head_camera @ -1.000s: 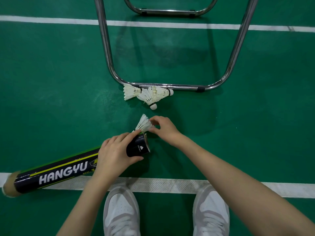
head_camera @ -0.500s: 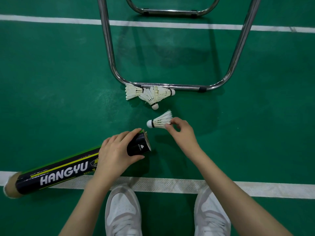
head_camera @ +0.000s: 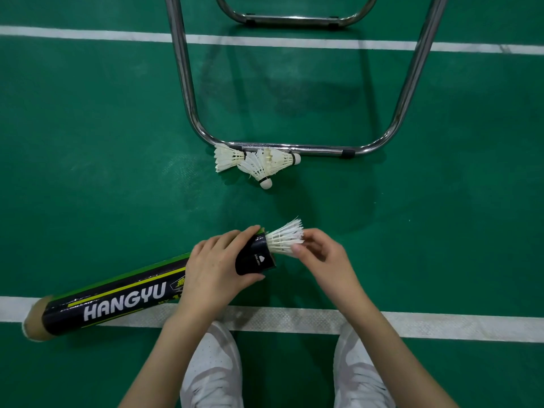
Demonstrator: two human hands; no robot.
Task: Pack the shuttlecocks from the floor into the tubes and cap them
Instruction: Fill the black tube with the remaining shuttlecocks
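While the left hand grips the tube near its mouth, the right hand pinches a half-inserted shuttlecock by its feathers; pushing askew could crush them

Green court floor, white lines, chrome frame and white shoes

The green textured sports floor carries a thin white painted line across the top and a broader white painted line across the bottom. A bent chrome steel tube frame rests on the floor between them, a second chrome bar lying beyond it. Two white lace-up sneakers stand at the bottom edge, toes touching the broader line.
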